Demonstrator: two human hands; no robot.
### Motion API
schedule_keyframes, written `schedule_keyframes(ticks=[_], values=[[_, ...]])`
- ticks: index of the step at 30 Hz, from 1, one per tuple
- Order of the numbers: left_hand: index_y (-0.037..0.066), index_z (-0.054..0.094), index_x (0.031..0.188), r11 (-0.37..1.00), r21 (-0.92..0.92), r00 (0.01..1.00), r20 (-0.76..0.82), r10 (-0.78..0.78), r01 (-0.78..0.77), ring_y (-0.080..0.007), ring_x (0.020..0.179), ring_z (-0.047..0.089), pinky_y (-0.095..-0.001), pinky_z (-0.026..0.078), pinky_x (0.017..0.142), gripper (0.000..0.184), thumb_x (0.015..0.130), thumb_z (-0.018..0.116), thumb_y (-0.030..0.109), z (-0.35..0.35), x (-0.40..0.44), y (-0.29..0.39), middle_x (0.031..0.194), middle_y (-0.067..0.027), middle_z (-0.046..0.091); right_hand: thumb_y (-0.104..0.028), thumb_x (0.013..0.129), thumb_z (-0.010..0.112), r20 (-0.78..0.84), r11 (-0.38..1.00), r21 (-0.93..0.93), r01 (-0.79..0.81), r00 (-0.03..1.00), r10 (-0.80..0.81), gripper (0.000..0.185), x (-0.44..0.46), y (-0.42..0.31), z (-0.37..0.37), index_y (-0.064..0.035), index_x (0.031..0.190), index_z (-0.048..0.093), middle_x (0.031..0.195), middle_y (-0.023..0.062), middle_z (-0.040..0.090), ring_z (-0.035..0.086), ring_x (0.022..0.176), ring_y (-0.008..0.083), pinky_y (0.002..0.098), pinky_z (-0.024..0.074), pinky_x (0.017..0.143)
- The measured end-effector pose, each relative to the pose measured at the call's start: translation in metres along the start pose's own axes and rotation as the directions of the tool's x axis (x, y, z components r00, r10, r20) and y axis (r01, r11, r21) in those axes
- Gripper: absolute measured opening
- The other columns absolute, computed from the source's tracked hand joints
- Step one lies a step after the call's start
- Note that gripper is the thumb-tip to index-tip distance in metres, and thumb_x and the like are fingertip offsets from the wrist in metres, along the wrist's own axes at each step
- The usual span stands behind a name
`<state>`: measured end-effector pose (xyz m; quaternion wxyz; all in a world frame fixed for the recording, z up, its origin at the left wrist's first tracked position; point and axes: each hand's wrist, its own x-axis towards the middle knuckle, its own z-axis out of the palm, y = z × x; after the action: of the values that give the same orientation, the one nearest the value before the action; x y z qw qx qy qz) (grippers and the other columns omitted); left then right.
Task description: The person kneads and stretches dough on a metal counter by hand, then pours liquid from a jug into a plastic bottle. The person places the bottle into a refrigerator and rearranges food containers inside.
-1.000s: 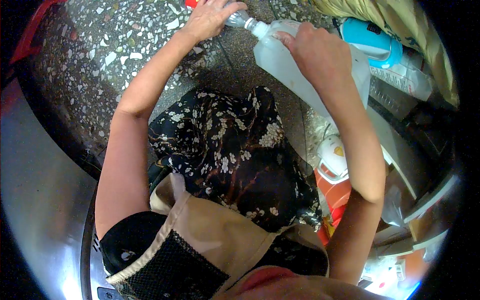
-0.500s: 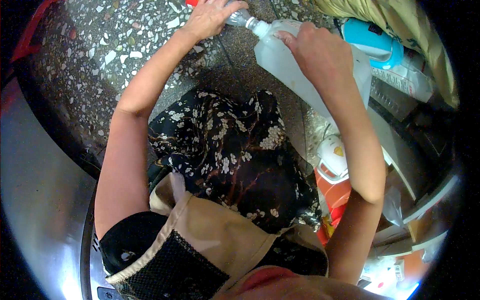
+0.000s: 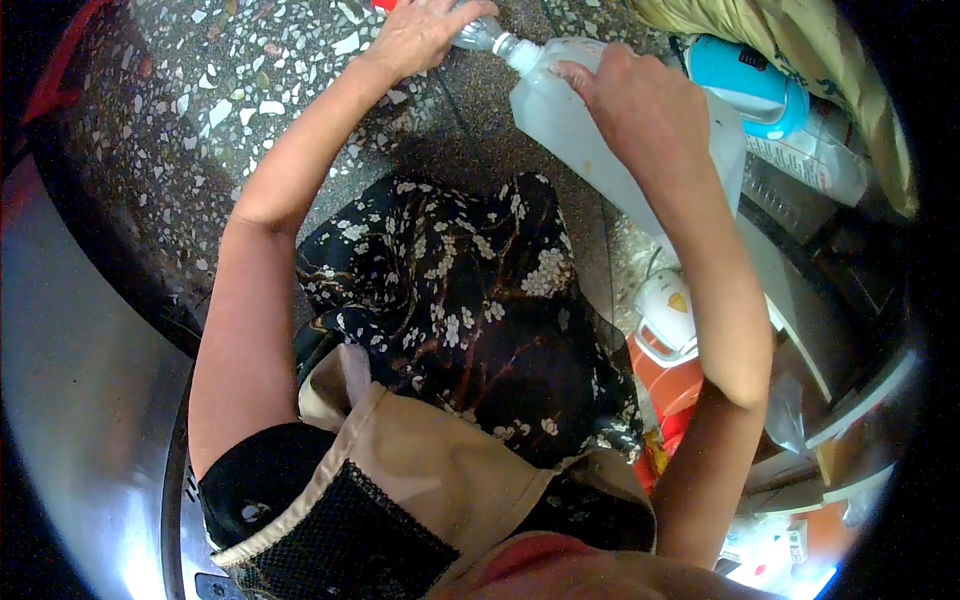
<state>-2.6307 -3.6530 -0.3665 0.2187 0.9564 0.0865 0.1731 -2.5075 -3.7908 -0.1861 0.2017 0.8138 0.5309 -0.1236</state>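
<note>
At the top of the head view, my left hand (image 3: 418,38) is wrapped round a clear plastic bottle (image 3: 478,32), whose neck meets the white mouth of a large translucent jug (image 3: 570,130). My right hand (image 3: 645,105) grips the jug from above; its handle is hidden under my fingers. The jug is tilted, with its mouth toward the upper left. Part of something red (image 3: 383,5) shows beside my left hand at the top edge.
A blue container (image 3: 735,80) and a clear bottle with printed text (image 3: 815,160) lie right of the jug, beside a yellowish sack (image 3: 790,35). A white item with a handle (image 3: 665,310) stands near my right forearm. Speckled stone floor (image 3: 190,150) spreads at left, past a metal surface (image 3: 80,400).
The jug and my right hand have shifted very slightly to the right. Both hands keep their holds.
</note>
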Motion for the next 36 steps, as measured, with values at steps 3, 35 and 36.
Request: schedule_keyframes(ticks=[3,35,36], values=[[0.016,0.049,0.11,1.0,0.002,1.0,-0.002,0.002,-0.002,-0.0262,0.099,0.048,-0.0439,0.029,0.091,0.041,0.07,0.056,0.005,-0.0002,0.0004,0.0004,0.1,-0.0085,0.049,-0.045,0.082,0.052,-0.012,1.0,0.003,0.012,1.0,-0.012,0.043,-0.0002,0.001,0.0013,-0.004,0.075,0.063,0.07,0.0127,0.064,0.064,0.066,0.0291,0.0392,0.0504,0.056],[0.016,0.051,0.109,1.0,0.02,1.0,-0.019,0.0,0.0,-0.0258,0.1,0.048,-0.0429,0.03,0.089,0.036,0.074,0.053,0.009,0.0039,0.0014,-0.0001,0.1,-0.009,0.05,-0.045,0.081,0.053,-0.076,0.999,0.001,0.046,0.996,-0.046,0.043,-0.0012,0.0029,0.0044,-0.0039,0.072,0.063,0.068,0.0132,0.063,0.064,0.063,0.0293,0.0382,0.0503,0.054],[0.015,0.051,0.109,1.0,0.017,1.0,-0.018,0.002,-0.002,-0.0259,0.1,0.048,-0.0428,0.03,0.089,0.036,0.074,0.053,0.009,0.0037,0.0013,-0.0003,0.1,-0.0091,0.05,-0.045,0.081,0.053,-0.075,0.999,0.001,0.047,0.996,-0.046,0.043,-0.0011,0.0028,0.0042,-0.0039,0.072,0.063,0.068,0.0132,0.063,0.064,0.063,0.0293,0.0382,0.0503,0.054]])
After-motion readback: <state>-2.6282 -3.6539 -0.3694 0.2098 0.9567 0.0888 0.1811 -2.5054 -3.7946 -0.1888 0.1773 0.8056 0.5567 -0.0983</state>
